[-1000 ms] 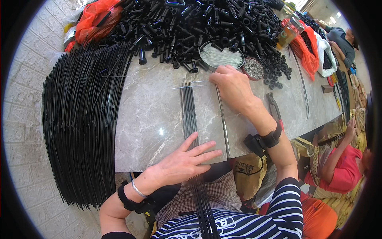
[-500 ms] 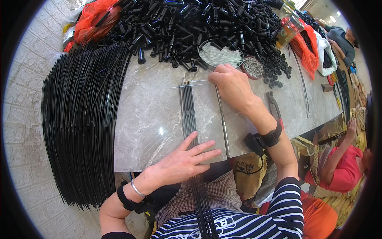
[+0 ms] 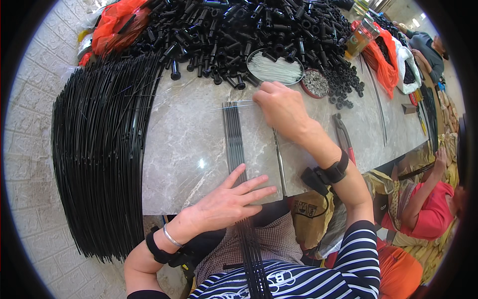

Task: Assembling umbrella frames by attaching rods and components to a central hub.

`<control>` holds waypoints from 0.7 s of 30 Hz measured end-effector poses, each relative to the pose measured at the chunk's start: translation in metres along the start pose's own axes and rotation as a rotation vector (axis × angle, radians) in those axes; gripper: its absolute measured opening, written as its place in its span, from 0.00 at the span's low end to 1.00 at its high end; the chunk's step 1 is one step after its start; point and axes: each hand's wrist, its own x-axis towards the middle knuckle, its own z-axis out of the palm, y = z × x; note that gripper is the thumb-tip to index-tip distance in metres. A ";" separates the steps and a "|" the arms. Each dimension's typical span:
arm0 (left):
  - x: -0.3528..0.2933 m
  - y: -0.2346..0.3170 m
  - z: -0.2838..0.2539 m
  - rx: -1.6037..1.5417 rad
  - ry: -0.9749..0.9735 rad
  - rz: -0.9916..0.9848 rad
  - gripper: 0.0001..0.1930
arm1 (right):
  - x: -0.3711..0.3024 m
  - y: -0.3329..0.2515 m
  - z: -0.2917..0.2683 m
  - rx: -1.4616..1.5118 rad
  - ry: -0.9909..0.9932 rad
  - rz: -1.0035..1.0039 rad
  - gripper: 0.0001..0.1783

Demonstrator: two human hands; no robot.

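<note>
A narrow row of thin black rods [image 3: 233, 132] lies side by side on the stone-topped table [image 3: 184, 144], running over its front edge toward my lap. My left hand [image 3: 231, 197] rests flat across them near that edge, fingers spread. By the rods' far ends, my right hand [image 3: 284, 109] is closed in a pinch on fine pale sticks [image 3: 244, 105]. These sticks lie crosswise over the rod tips and stick out past them on the left. The pinching fingertips are partly hidden by the hand's back.
A large bundle of black rods [image 3: 102, 159] covers the table's left. Black tubular parts [image 3: 219, 35] are heaped at the back, before them more pale sticks [image 3: 274, 69] on a plate and a small red dish [image 3: 311, 96]. Pliers [image 3: 342, 132] lie right; a person in red [image 3: 420, 209] sits nearby.
My right hand has shifted slightly left with the pale sticks, which now reach further across the rod tips. The rods' far ends have moved a little left. My left hand stays put.
</note>
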 end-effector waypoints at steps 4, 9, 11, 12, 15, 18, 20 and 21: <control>0.000 -0.001 0.001 -0.013 0.001 0.003 0.11 | 0.004 0.000 -0.002 -0.028 -0.008 -0.018 0.03; 0.000 0.000 -0.001 -0.011 -0.008 0.001 0.11 | 0.008 -0.003 -0.003 -0.044 -0.073 0.011 0.04; 0.000 -0.001 -0.001 -0.013 -0.008 -0.001 0.11 | 0.007 -0.004 -0.005 -0.044 -0.073 0.014 0.04; 0.000 -0.001 -0.001 -0.010 -0.007 -0.001 0.11 | 0.007 -0.005 -0.005 -0.043 -0.072 0.018 0.04; 0.000 0.000 -0.002 -0.007 -0.007 -0.002 0.11 | 0.008 -0.007 -0.006 -0.060 -0.046 -0.007 0.04; 0.001 0.001 -0.004 -0.006 -0.031 -0.016 0.13 | 0.009 -0.004 -0.006 -0.028 -0.025 -0.055 0.03; 0.001 0.001 -0.004 -0.003 -0.056 -0.032 0.15 | 0.010 -0.002 -0.005 -0.018 -0.039 -0.063 0.04; 0.001 0.000 -0.002 0.002 -0.031 -0.015 0.13 | 0.009 -0.001 -0.005 -0.008 -0.054 -0.070 0.04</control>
